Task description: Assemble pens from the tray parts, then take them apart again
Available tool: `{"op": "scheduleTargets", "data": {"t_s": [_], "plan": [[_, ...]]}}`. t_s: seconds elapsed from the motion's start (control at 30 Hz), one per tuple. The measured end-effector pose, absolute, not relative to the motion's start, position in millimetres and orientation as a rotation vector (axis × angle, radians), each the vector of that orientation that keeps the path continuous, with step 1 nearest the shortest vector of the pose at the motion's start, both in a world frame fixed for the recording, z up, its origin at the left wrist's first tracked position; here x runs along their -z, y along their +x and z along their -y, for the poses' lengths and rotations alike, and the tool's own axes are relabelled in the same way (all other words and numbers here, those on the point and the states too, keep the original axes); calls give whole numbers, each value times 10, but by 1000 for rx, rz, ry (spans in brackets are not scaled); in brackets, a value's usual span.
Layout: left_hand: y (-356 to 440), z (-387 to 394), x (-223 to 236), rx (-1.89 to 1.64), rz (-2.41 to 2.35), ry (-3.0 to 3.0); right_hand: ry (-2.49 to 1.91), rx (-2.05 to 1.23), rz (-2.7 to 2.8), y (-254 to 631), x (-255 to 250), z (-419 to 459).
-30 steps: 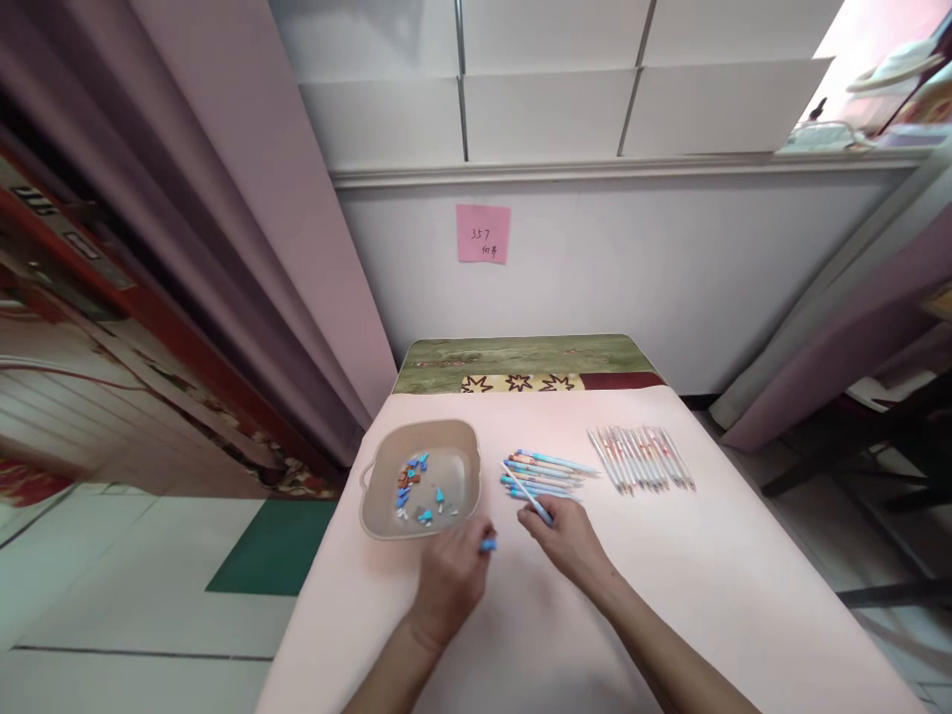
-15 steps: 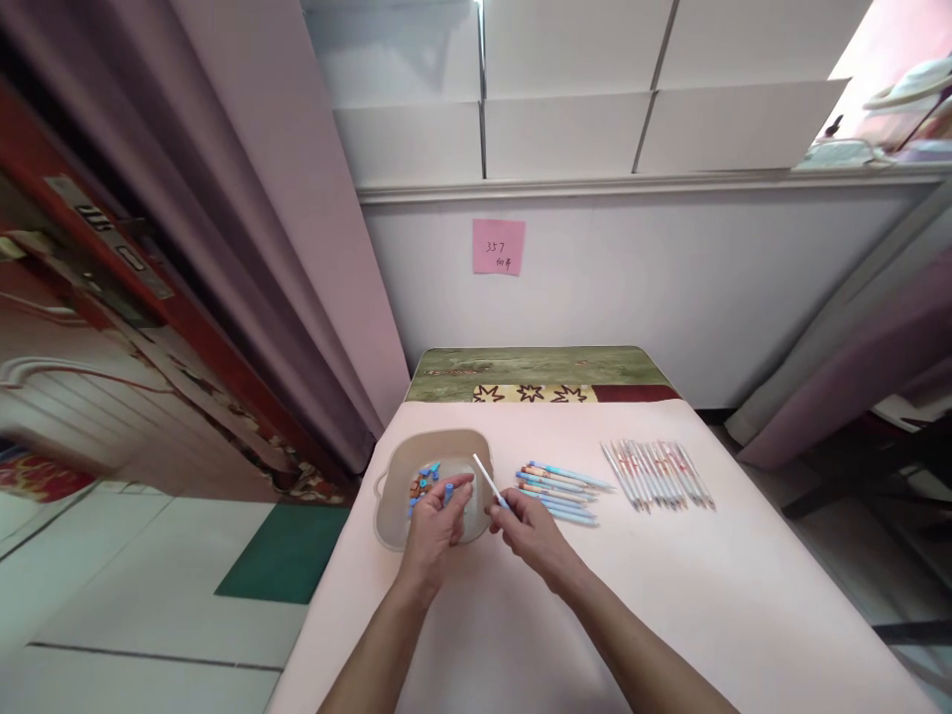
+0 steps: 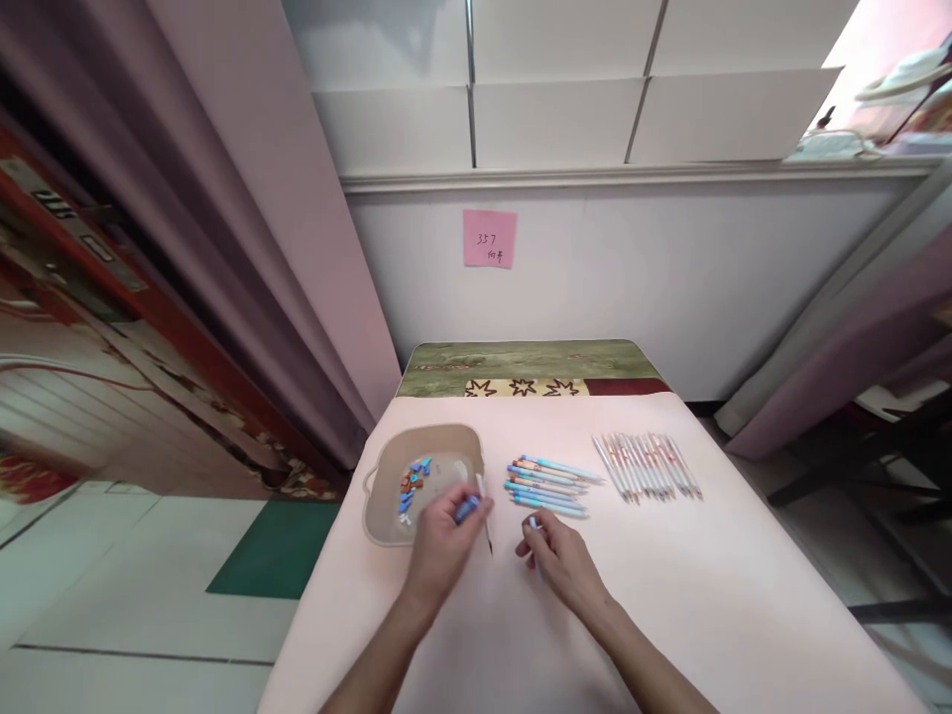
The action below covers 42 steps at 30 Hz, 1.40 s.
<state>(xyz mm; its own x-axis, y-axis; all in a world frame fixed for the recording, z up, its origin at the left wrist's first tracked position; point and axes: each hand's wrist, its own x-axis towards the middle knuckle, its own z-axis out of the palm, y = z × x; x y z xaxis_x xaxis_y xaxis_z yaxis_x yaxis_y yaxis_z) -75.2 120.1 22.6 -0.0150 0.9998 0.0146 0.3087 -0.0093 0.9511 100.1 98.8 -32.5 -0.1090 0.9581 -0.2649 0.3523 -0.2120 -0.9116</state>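
Observation:
My left hand (image 3: 444,540) is closed over the near right side of a beige bin (image 3: 370,511). Its fingers grip a slim white pen refill (image 3: 488,538), dark tip pointing down, and a blue cap-like piece (image 3: 467,509). To its right, above the pink cloth, my right hand (image 3: 561,555) pinches a small light blue pen part (image 3: 534,524); the fingers hide most of it. Several blue and brown small pieces (image 3: 412,482) lie in the bin. Just beyond my right hand is a row of blue and beige pens (image 3: 550,486).
Several slim pale sticks with dark tips (image 3: 647,466) lie side by side at the right of the pink-covered table (image 3: 513,635). A patterned green strip (image 3: 521,357) shows at the table's far end. A pink note (image 3: 489,239) is on the wall.
My hands have moved apart, the right one slightly right and nearer me. The white stick that stood out of my right hand now shows in my left. The view has shifted slightly.

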Motion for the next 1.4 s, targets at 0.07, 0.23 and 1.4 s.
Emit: {"op": "scheduleTargets", "data": {"t_s": [0.07, 0.23, 1.4], "plan": [[-604, -1048, -91, -825, -1409, 1646, -1745, -1096, 1614, 1074, 400, -973], [-324, -921, 380, -565, -1595, 1801, -1773, -903, 1788, 1163, 503, -978], [-467, -1165, -143, -1178, -1050, 741, -1150, -1432, 1475, 1029, -17, -1015]]}}
